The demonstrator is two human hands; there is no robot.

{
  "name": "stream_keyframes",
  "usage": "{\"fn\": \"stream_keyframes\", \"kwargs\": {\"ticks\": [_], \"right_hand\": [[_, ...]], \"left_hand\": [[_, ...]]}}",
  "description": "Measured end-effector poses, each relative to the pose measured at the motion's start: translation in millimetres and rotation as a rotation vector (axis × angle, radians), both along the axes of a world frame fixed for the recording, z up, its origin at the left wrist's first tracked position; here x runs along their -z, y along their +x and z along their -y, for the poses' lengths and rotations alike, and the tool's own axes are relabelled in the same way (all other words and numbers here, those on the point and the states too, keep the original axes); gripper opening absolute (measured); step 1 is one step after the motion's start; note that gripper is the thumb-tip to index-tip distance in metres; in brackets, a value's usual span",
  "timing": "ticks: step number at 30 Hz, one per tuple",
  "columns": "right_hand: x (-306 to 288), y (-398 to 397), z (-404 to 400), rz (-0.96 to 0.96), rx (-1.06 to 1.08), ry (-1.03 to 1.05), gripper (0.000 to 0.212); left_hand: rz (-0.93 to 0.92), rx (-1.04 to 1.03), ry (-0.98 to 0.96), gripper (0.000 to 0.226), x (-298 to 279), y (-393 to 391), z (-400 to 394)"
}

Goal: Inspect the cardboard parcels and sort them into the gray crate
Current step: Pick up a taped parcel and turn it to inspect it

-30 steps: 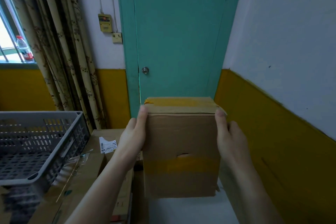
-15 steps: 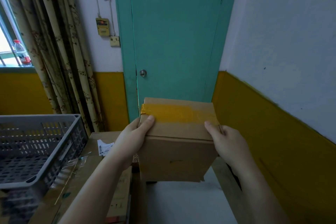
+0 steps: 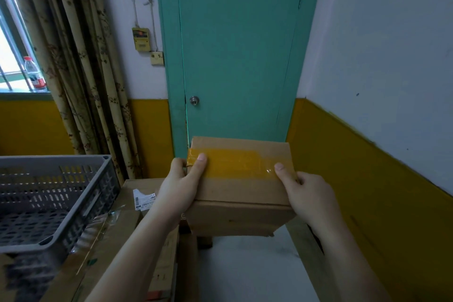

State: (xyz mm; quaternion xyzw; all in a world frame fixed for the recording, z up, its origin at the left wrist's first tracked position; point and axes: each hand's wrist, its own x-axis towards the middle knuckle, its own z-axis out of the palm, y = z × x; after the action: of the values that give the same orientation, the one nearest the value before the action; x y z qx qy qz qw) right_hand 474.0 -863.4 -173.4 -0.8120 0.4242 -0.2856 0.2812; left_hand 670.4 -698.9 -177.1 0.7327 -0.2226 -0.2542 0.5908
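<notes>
Head view shows a cardboard parcel (image 3: 241, 193) held up in front of a teal door (image 3: 235, 51), at about 6 o'clock from the round door knob (image 3: 194, 100). Its top face is turned toward the camera, crossed by a wide band of yellow-brown tape (image 3: 228, 164) with a clear shiny end at 3 o'clock.

At the parcel's 9 o'clock edge the left hand (image 3: 179, 185) has a closed grip on it: the thumb lies on the tape and the fingers wrap round the side. At the 3 o'clock edge the right hand (image 3: 310, 195) grips likewise, thumb on the top face at the clear tape end, fingers curled at the side. Both bare forearms run down toward 6 o'clock.

A gray crate (image 3: 49, 201) with perforated walls sits at 9 o'clock from the parcel, apart from it, resting on flat brown cartons (image 3: 110, 235). One carton carries a white shipping label (image 3: 143, 200) just beside the left wrist. Whether anything lies inside the crate cannot be told from the part in view.

Below the parcel lies a pale surface (image 3: 245, 267), and a wooden edge runs along it at 4 o'clock. Patterned curtains (image 3: 81, 61) hang at 10 o'clock, beside a window sill with a plastic bottle (image 3: 34, 75). A yellow wall box (image 3: 140, 39) and a socket plate (image 3: 157, 58) sit just left of the door frame. The walls are white above and mustard yellow below.
</notes>
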Motion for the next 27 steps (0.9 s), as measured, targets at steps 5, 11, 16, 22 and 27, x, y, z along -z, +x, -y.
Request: {"fn": "stream_keyframes", "kwargs": {"ticks": [5,11,16,22,27], "right_hand": [[4.6,-2.1,2.8,0.03,-0.025,-0.021,0.066],[0.0,1.9,1.8,0.032,0.047,0.023,0.066],[-1.7,7.1,-4.6,0.009,0.065,-0.104,0.067],[-3.1,6.9,-3.1,0.053,0.038,-0.089,0.069],[-1.8,10.3,-3.3,0.048,0.043,-0.139,0.068]], "left_hand": [[0.038,0.053,-0.038,0.063,9.6,1.4,0.9],[0.004,0.023,-0.061,0.048,7.8,1.7,1.0],[0.18,-0.032,-0.032,0.066,4.2,-2.8,6.1],[0.156,0.053,-0.127,0.048,11.8,3.9,1.5],[0.152,0.032,-0.11,0.056,5.7,1.5,-0.5]]}}
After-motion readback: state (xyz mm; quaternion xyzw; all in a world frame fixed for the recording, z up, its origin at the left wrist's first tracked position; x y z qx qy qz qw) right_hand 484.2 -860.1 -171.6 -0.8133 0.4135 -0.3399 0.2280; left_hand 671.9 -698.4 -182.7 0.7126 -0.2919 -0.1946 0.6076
